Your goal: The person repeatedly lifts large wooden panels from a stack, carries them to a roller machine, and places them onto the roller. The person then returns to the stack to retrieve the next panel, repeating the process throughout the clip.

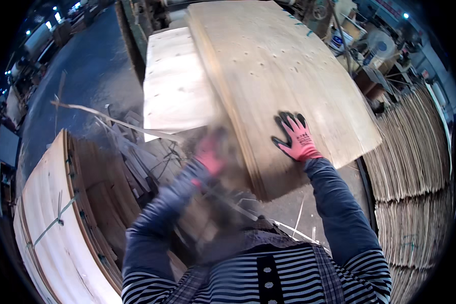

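Note:
A stack of thin wood veneer sheets (pixel 289 66) extends away from me, its left edge showing several layers. My right hand (pixel 298 139), in a pink glove with black fingertips, lies flat on the top sheet near its front end, fingers spread. Just off the stack's left edge is my left hand (pixel 211 152), also in a pink glove. Motion smears its fingers, so I cannot make out whether it holds anything. A paler veneer sheet (pixel 175 81) lies beyond that hand, partly covered by the stack.
Bundled veneer sheets tied with green cord (pixel 55 218) stand at the lower left. Tall piles of veneer (pixel 405 152) rise on the right. Wood strips and scraps (pixel 131 152) litter the floor at left. A fan (pixel 380 45) and a bucket (pixel 339 41) are at the far right.

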Tool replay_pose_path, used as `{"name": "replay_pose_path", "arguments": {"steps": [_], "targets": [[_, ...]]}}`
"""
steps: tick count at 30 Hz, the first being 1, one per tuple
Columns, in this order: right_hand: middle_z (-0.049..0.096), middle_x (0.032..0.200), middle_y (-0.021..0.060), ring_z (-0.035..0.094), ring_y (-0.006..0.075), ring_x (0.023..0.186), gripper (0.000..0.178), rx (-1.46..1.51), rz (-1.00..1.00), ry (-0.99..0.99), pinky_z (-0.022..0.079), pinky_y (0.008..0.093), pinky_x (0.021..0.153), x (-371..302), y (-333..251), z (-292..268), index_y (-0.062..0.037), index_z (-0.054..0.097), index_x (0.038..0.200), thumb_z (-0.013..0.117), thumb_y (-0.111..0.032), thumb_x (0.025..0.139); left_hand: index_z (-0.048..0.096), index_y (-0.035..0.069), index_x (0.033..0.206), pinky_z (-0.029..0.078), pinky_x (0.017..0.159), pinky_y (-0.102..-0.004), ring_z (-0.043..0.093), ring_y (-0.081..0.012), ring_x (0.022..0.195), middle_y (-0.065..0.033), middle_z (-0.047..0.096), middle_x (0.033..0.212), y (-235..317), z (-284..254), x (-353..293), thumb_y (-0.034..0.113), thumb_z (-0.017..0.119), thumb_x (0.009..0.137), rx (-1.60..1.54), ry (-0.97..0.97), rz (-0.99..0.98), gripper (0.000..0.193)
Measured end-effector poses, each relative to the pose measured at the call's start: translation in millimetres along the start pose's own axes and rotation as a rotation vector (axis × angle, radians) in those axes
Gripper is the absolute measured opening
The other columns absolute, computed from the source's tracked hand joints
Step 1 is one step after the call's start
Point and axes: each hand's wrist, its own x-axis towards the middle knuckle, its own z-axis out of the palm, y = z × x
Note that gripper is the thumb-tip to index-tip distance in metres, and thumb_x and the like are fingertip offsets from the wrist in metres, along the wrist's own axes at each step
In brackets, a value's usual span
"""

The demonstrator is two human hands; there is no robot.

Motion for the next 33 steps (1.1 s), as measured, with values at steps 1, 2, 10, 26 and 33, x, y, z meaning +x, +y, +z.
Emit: {"name": "replay_pose_path", "arguments": {"steps": [1, 2, 10, 26, 33], "targets": [[0.037, 0.122, 0.0168, 0.031, 0.0302, 0.117, 0.063, -0.036, -0.013, 0.083, 0.016, 0.0467, 0.100, -3.5, -1.6, -2.3, -0.0057, 0.044, 0.116, 0.060, -0.040, 0.066, 0.030, 0.005, 0.127, 0.021, 0.099, -0.0430, 0.025, -0.0345, 0.121, -0.0228, 0.024, 0.131, 28.3, 33.5, -10.6, 0.033, 0.059, 0.069, -0.087, -0.026, -0.025, 0.070], [0.037, 0.122, 0.0172, 0.030, 0.0304, 0.117, 0.063, -0.034, -0.052, 0.164, 0.016, 0.0468, 0.100, -7.2, -1.3, -5.5, -0.0057, 0.044, 0.116, 0.060, -0.040, 0.066, 0.026, 0.003, 0.128, 0.020, 0.098, -0.0454, 0.024, -0.0391, 0.119, -0.0252, 0.021, 0.131, 47.0, 55.5, -17.8, 0.038, 0.061, 0.066, -0.007, 0.005, 0.006, 0.078], [0.030, 0.128, 0.0193, 0.026, 0.0383, 0.118, 0.068, 0.284, 0.120, 0.123, 0.021, 0.0435, 0.099, -93.1, 40.1, -30.5, -0.0064, 0.033, 0.126, 0.063, -0.028, 0.069, 0.034, 0.008, 0.125, 0.017, 0.098, -0.0491, 0.022, -0.0415, 0.118, -0.0263, 0.019, 0.130, 45.3, 81.3, -30.9, 0.031, 0.063, 0.064, 0.071, 0.089, -0.039, 0.072], [0.033, 0.123, 0.0237, 0.030, 0.0385, 0.115, 0.082, 0.409, -0.461, -0.103, 0.021, 0.0491, 0.098, -118.8, 161.0, -57.1, 0.0026, 0.035, 0.119, 0.072, -0.036, 0.056, 0.027, -0.002, 0.127, 0.023, 0.100, -0.0322, 0.034, -0.0234, 0.119, -0.0165, 0.039, 0.125, 193.0, 20.8, 30.0, 0.014, 0.050, 0.079, -0.910, 0.257, -0.363, 0.056], [0.040, 0.119, 0.0193, 0.035, 0.0373, 0.113, 0.061, 0.201, -0.177, 0.205, 0.028, 0.0450, 0.094, -139.6, 183.6, -52.3, -0.0015, 0.045, 0.113, 0.066, -0.009, 0.056, 0.027, -0.001, 0.127, 0.026, 0.097, -0.0369, 0.035, -0.0289, 0.116, -0.0188, 0.039, 0.123, 143.7, 27.9, 40.5, 0.022, 0.054, 0.074, -0.468, 0.317, -0.451, 0.064]]}}
